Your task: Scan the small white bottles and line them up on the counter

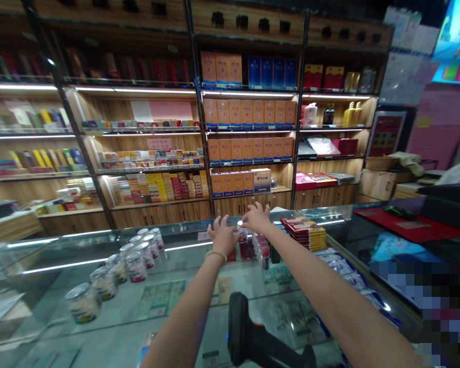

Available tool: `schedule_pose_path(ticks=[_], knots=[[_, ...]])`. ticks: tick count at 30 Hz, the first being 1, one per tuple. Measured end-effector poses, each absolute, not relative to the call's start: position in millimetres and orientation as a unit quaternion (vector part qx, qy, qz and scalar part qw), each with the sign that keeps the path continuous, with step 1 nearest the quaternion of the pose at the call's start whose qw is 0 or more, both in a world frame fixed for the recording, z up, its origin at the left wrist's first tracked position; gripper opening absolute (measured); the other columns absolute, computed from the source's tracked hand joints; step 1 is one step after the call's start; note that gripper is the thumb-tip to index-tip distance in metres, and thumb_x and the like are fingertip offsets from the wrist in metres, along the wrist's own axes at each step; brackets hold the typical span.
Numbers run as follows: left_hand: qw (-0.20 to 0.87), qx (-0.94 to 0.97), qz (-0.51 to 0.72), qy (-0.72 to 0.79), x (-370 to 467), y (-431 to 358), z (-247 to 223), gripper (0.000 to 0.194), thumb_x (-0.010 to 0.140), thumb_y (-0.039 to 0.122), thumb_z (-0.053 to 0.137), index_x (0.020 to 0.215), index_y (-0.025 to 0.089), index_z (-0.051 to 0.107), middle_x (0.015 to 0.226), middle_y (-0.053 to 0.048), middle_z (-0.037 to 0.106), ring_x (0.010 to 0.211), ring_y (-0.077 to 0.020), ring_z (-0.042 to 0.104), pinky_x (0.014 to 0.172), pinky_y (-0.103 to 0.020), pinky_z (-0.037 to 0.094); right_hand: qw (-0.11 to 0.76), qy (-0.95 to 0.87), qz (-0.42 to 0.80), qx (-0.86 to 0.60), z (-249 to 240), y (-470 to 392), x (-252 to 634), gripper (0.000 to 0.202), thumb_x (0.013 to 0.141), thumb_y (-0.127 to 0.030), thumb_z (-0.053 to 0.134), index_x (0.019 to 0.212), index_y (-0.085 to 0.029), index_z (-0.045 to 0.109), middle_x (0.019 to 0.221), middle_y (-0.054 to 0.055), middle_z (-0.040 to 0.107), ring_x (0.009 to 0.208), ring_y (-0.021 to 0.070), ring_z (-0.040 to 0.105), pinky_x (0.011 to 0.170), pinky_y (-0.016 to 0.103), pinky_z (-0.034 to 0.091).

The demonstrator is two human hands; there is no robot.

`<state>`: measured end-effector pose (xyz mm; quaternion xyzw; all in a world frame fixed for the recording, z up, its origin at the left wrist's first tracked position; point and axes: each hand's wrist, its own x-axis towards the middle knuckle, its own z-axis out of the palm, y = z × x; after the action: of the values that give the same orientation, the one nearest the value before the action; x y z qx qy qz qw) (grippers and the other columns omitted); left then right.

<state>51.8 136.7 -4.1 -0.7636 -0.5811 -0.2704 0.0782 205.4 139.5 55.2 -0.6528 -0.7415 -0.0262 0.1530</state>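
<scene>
A glass counter [184, 327] is stretching across a shop, with goods showing dimly through its top, and behind it tall wooden shelves [249, 128] are glowing under strip lights, carrying rows of orange boxes [249, 113] and small coloured packs. A line of small lidded jars [126, 263] is running diagonally along the counter on the left, a flat stack of red-and-yellow packs [304, 231] is lying to the right, and a black handheld scanner [249, 335] is standing near the front edge. Both arms are reaching far forward over the glass. The left hand [223, 236] and the right hand [256, 217] are meeting around a small jar [240, 232] at the far side of the counter, just beside a cluster of red packs [258, 248]. The jar is standing upright, its long axis vertical and its pale lid facing up. Fingers on both hands are spread loosely; whether either is actually gripping the jar cannot be told.
</scene>
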Motion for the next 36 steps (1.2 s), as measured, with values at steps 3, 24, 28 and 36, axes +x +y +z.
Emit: schedule_pose_path(ticks=[3, 24, 28, 36], knots=[[0.081, -0.766, -0.275, -0.576, 45, 126, -5, 0.014, 0.080, 0.039, 0.073, 0.091, 0.035, 0.081, 0.155, -0.006, 0.045, 0.148, -0.0391, 0.026, 0.115, -0.069, 0.014, 0.149, -0.750, -0.040, -0.643, 59, 125, 199, 0.022, 0.087, -0.050, 0.069, 0.101, -0.036, 0.078, 0.156, 0.005, 0.042, 0.151, 0.0350, 0.018, 0.115, 0.069, 0.007], [0.083, -0.770, -0.274, -0.570, 23, 31, -1, 0.015, 0.078, 0.036, 0.076, 0.091, 0.032, 0.082, 0.153, -0.006, 0.049, 0.147, -0.0405, 0.028, 0.117, -0.066, 0.019, 0.170, -0.791, -0.103, -0.579, 57, 24, 186, 0.022, 0.090, -0.046, 0.067, 0.099, -0.030, 0.079, 0.159, 0.006, 0.040, 0.152, 0.0344, 0.015, 0.118, 0.065, 0.005], [0.084, -0.769, -0.268, -0.574, 23, 21, -2, 0.014, 0.079, 0.034, 0.076, 0.092, 0.031, 0.081, 0.155, -0.006, 0.047, 0.148, -0.0384, 0.027, 0.118, -0.063, 0.018, 0.186, -0.788, -0.108, -0.576, 51, 18, 188, 0.021, 0.090, -0.044, 0.066, 0.101, -0.031, 0.078, 0.159, 0.005, 0.041, 0.151, 0.0339, 0.018, 0.118, 0.065, 0.007], [0.082, -0.763, -0.296, -0.568, 19, 22, -13, 0.013, 0.082, 0.034, 0.073, 0.093, 0.030, 0.080, 0.158, -0.006, 0.043, 0.149, -0.0384, 0.023, 0.118, -0.065, 0.016, 0.232, -0.784, -0.102, -0.566, 42, 18, 192, 0.020, 0.091, -0.045, 0.065, 0.096, -0.031, 0.078, 0.156, 0.005, 0.045, 0.150, 0.0339, 0.022, 0.117, 0.063, 0.010]])
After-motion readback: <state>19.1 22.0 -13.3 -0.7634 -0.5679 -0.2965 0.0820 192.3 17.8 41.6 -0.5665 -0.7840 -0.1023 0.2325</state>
